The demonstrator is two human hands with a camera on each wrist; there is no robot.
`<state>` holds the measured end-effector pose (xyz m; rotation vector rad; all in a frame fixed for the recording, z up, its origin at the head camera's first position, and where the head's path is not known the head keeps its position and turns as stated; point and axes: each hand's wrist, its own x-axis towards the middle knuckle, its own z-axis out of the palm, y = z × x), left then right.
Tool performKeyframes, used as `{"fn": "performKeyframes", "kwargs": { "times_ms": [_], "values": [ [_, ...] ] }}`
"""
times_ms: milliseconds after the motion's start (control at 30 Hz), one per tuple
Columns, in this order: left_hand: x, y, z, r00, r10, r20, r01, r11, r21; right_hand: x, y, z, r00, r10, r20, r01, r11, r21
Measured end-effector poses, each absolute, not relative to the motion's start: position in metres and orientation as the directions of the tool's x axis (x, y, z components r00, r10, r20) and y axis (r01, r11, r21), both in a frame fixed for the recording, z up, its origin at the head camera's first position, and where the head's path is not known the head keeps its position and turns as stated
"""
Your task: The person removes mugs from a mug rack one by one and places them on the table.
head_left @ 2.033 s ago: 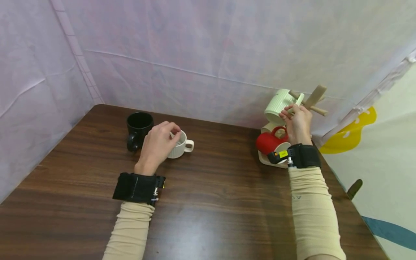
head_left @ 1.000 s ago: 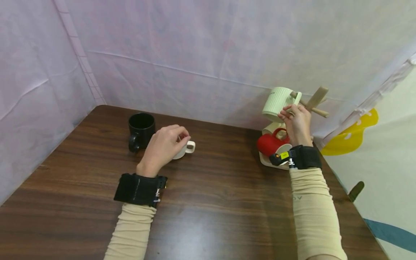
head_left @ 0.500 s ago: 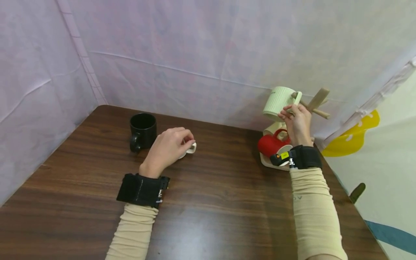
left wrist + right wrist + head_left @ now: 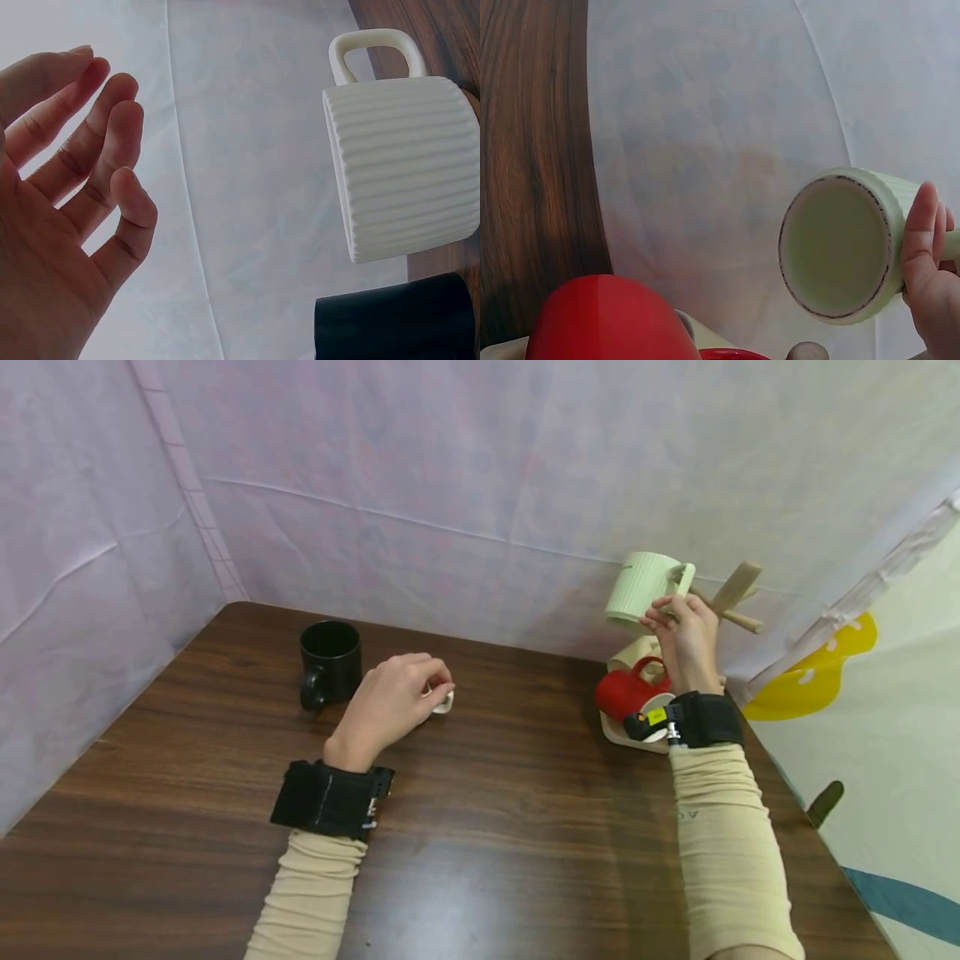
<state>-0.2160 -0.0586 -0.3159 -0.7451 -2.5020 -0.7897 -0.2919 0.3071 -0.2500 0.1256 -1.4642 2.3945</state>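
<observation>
You've got a dark wood-grain table (image 4: 487, 827) under both your hands, with pale lilac sheeting (image 4: 450, 460) hung behind and to the left of it.

Off past your right hand (image 4: 686, 639) there's the wooden mug tree (image 4: 731, 597), its pegs poking out just right of your fingers. You're holding a ribbed pale green mug (image 4: 643, 587) up by its handle, fingers and thumb curled round the handle, so that hand is closed on it. The mug hangs in the air just left of and above your knuckles, mouth tilted downward; the right wrist view looks straight into its opening (image 4: 838, 244), with a fingertip lying along the rim side. Right below that hand a red mug (image 4: 626, 689) hangs on the rack, handle up, and the rack's cream base (image 4: 617, 731) sits on the table just beside your wrist strap.

Just beyond and left of your left hand (image 4: 390, 702) stands a black mug (image 4: 330, 660), upright, handle facing you. Your left hand hovers over a ribbed white cup (image 4: 405, 161); from the head view only its handle (image 4: 444, 700) peeks out past your fingertips. The left wrist view shows those fingers (image 4: 97, 150) loosely bent and spread, gripping nothing, with the cup a little way off from them.
</observation>
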Motion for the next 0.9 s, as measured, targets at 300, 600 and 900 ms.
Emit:
{"fn": "performKeyframes", "kwargs": {
  "times_ms": [300,600,900],
  "values": [
    [-0.215,-0.057,-0.315,-0.746,0.381,0.547,0.631,0.666,0.397,-0.290,0.303,-0.250,-0.946,0.209,0.247,-0.316,-0.439,-0.841],
    [-0.214,-0.054,-0.313,-0.701,0.421,0.576,0.675,0.653,0.344,-0.286,0.301,-0.250,-0.935,0.212,0.285,-0.353,-0.454,-0.818],
    [-0.211,-0.049,-0.310,-0.634,0.445,0.632,0.714,0.651,0.258,-0.279,0.298,-0.251,-0.941,0.190,0.279,-0.336,-0.452,-0.827]
  ]
}}
